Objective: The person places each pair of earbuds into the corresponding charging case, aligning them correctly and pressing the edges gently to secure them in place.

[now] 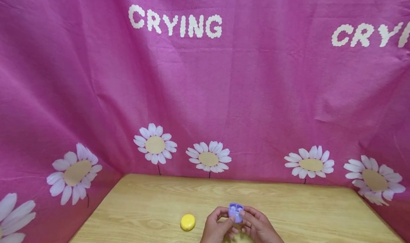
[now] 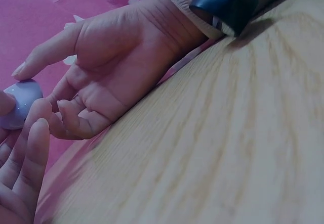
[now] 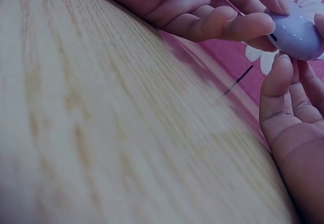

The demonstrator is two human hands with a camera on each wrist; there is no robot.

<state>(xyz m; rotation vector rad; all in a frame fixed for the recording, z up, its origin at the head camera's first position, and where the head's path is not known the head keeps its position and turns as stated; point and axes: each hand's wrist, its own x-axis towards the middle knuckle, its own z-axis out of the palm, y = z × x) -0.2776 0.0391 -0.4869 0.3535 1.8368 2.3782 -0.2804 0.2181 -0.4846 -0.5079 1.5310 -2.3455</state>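
Both hands hold a small purple earbud case [image 1: 236, 214] above the near part of the table. Its lid looks raised, and two rounded hollows show in its top; whether earbuds sit in them is too small to tell. My left hand [image 1: 218, 224] pinches the case from the left, thumb on its front. From the other side my right hand [image 1: 257, 224] grips it, thumb also near the front. In the left wrist view the glossy case [image 2: 28, 100] shows at the left edge between the fingers. The right wrist view has the case [image 3: 296, 34] at upper right, partly covered by fingertips.
A round, glossy yellow object [image 1: 187, 222] with a small dark mark on its near edge lies on the wooden table [image 1: 144, 207], left of the hands. Pink cloth [image 1: 256, 93] printed with daisies and white letters hangs behind and at both sides.
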